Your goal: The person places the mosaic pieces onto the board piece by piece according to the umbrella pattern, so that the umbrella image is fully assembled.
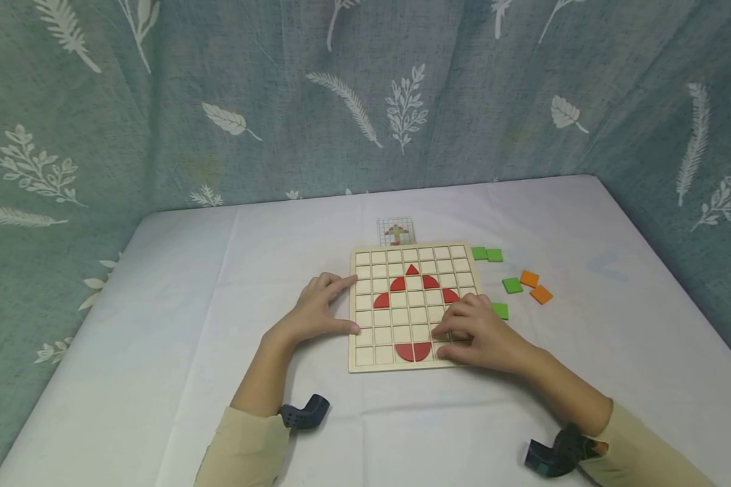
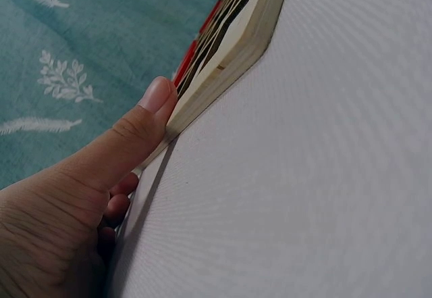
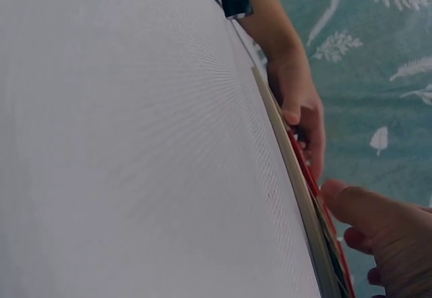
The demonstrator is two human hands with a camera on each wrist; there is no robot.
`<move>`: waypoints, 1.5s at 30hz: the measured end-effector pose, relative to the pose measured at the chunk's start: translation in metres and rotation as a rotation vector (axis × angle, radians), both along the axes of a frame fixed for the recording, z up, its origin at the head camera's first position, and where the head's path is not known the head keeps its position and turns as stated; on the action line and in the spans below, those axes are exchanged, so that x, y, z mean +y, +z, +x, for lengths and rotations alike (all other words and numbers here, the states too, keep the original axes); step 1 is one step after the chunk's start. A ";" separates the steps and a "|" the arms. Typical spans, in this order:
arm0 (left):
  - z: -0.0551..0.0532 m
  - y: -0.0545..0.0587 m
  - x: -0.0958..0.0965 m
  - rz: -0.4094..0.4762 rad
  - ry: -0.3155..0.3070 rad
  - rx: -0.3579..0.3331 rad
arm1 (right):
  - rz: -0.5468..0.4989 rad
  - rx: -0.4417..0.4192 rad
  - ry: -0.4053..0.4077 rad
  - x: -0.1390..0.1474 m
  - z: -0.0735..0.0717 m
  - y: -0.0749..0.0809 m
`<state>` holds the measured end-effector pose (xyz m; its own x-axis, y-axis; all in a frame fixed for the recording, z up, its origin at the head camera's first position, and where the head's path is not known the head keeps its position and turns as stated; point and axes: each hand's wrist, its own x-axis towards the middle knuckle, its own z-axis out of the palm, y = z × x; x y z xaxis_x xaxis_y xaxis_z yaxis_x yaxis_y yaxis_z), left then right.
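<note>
A wooden grid board point(image 1: 365, 336) lies on the table. Red pieces sit in its cells: a triangle point(image 1: 411, 270) near the top, quarter-circles point(image 1: 397, 284) stepping down on both sides, and two bottom quarter-circles point(image 1: 422, 351) side by side. My left hand point(image 1: 309, 312) rests against the board's left edge, thumb and forefinger spread apart; the left wrist view shows the thumb on the rim. Over the lower right cells is my right hand point(image 1: 482, 333), fingers bent, thumb and forefinger apart beside the bottom red pieces. No piece shows between them; the palm side is hidden.
Behind the board lies a small pattern card point(image 1: 396, 231), partly tucked against its top edge. Several green squares point(image 1: 512, 285) and two orange squares point(image 1: 541, 294) lie right of the board. A leaf-patterned cloth point(image 1: 317, 135) hangs behind the white table point(image 1: 268, 250).
</note>
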<state>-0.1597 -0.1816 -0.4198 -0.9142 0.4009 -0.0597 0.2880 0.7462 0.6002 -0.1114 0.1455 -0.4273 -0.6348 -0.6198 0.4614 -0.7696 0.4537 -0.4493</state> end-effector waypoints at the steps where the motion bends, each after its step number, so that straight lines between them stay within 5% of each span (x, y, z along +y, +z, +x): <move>1: 0.000 0.000 0.000 0.001 0.000 -0.002 | 0.001 0.001 -0.005 0.002 0.000 0.000; 45: -0.001 -0.003 -0.002 -0.005 0.001 0.000 | -0.051 0.070 -0.274 0.075 -0.004 -0.002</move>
